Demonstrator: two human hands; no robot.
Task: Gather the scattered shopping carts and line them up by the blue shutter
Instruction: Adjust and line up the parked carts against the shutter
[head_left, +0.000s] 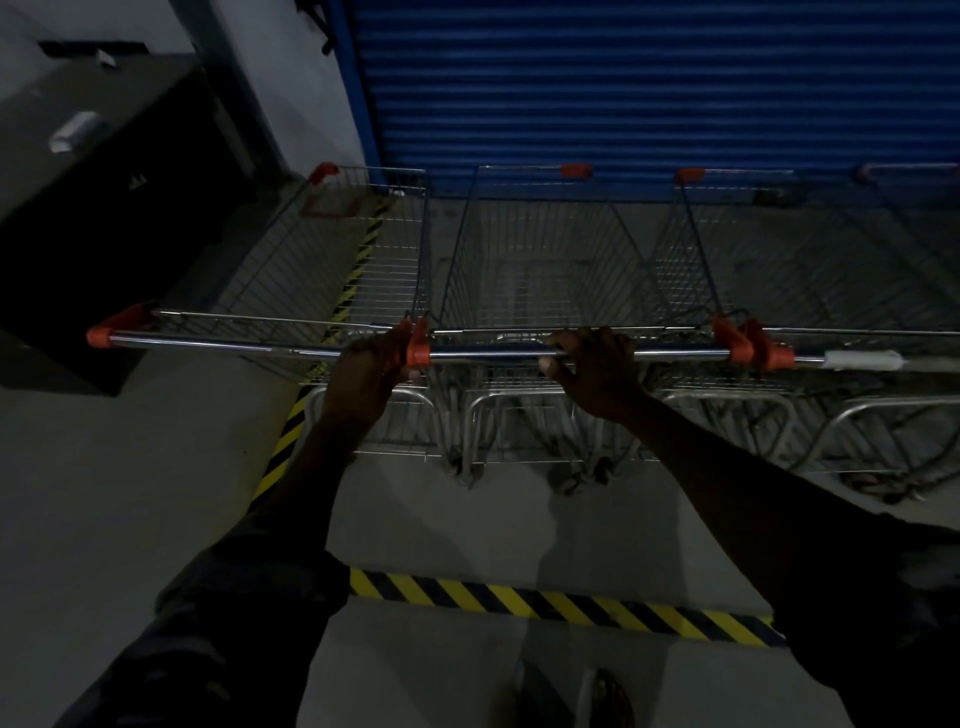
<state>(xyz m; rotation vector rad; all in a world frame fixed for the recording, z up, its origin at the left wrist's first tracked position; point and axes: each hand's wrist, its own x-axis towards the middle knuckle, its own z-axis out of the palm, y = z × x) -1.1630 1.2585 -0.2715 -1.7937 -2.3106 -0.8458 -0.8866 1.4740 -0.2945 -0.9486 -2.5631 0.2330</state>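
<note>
My right grip (592, 366) clasps the middle cart (530, 270) by its handle — my left grip (371, 364) curls round the left cart (332, 260) handle's end, both carts nosed toward the blue shutter (649, 88).

Left hand (371, 376), right hand (597, 371) grip cart handles (488, 355) by shutter (649, 88).

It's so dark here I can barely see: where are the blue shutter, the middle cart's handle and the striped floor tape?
blue shutter (649, 88), head view, on its ribbed slats.
middle cart's handle (485, 356), head view, on the bare chrome bar.
striped floor tape (561, 605), head view, on the near strip's middle.
</note>
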